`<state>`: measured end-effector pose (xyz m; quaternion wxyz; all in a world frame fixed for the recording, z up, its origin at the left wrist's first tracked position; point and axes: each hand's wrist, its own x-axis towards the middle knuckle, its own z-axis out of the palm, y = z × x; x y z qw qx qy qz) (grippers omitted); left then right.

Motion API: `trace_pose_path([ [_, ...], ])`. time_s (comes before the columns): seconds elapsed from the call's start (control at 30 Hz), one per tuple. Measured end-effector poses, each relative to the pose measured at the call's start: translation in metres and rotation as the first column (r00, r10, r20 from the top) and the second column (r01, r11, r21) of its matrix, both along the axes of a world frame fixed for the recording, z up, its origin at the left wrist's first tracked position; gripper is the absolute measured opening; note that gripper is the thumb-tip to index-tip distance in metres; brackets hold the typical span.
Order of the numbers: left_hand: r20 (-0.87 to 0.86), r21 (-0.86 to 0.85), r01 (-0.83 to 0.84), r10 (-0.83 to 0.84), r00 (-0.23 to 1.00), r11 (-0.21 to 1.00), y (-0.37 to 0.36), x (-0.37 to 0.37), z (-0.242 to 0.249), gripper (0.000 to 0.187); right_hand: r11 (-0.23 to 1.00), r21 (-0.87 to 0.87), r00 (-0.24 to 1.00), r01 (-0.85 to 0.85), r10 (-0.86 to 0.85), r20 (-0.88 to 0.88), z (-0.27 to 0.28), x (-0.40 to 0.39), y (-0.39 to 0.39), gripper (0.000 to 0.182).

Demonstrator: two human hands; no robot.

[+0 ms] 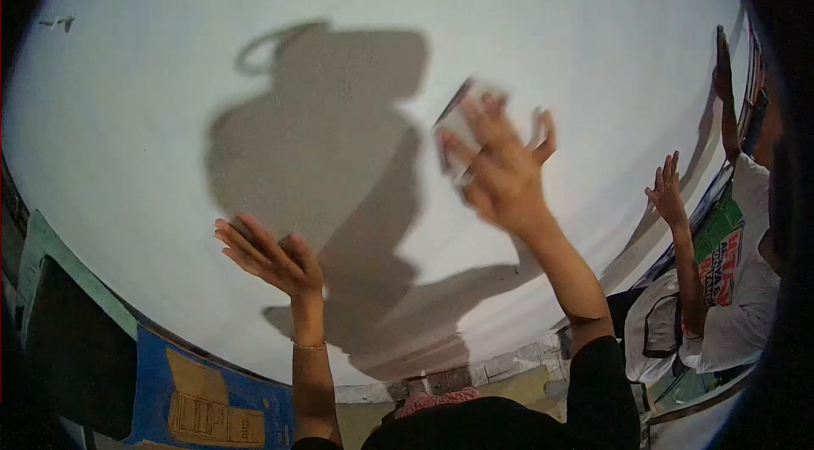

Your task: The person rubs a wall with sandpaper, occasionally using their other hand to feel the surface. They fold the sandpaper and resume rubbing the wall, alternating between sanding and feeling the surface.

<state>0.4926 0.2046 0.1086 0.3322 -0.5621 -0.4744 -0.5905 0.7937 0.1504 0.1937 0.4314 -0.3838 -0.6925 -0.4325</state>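
Observation:
A broad white wall [543, 51] fills most of the view, and a large shadow of a head and arms falls across it. My right hand [500, 166] is raised against the wall, fingers spread over a pale flat rectangular pad [460, 115] with a dark edge. Motion blurs the pad and fingers, so its exact kind cannot be made out. Lower and to the left, my left hand [275, 259] is held up with fingers stretched out and nothing in it. Whether its fingertips touch the wall cannot be told.
At the right, another person in a white shirt [746, 331] has both arms raised near the wall. A blue panel with brown cardboard [212, 408] and a dark green-edged board [72, 340] are at the lower left. Rough blocks [526, 365] line the wall's foot.

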Motion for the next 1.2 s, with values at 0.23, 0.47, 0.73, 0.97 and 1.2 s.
trace_pose_path([
  [0.23,-0.073,0.038,-0.042,0.045,0.996,0.998,0.009,-0.011,-0.007,0.067,0.966,-0.236,0.994,-0.109,0.109,-0.013,-0.013,-0.048,-0.003,0.047],
  [0.47,-0.136,0.016,-0.026,0.028,0.990,1.000,0.004,-0.030,-0.009,0.067,0.998,0.003,0.993,0.066,-0.066,-0.093,0.020,-0.041,-0.002,0.045],
  [0.73,-0.095,0.017,0.058,-0.056,0.994,0.998,0.006,-0.031,-0.014,0.069,0.965,-0.253,0.923,-0.066,0.155,0.353,-0.047,-0.082,0.003,0.038],
  [0.97,-0.146,0.064,0.023,-0.013,0.989,0.998,0.014,-0.038,-0.018,0.067,1.000,0.013,0.967,-0.015,0.018,-0.253,-0.013,-0.051,-0.008,0.046],
  [1.2,-0.149,0.058,0.024,-0.015,0.989,0.998,0.013,-0.044,-0.020,0.067,0.959,-0.249,0.950,-0.135,0.196,0.242,-0.120,-0.084,0.003,0.045],
])
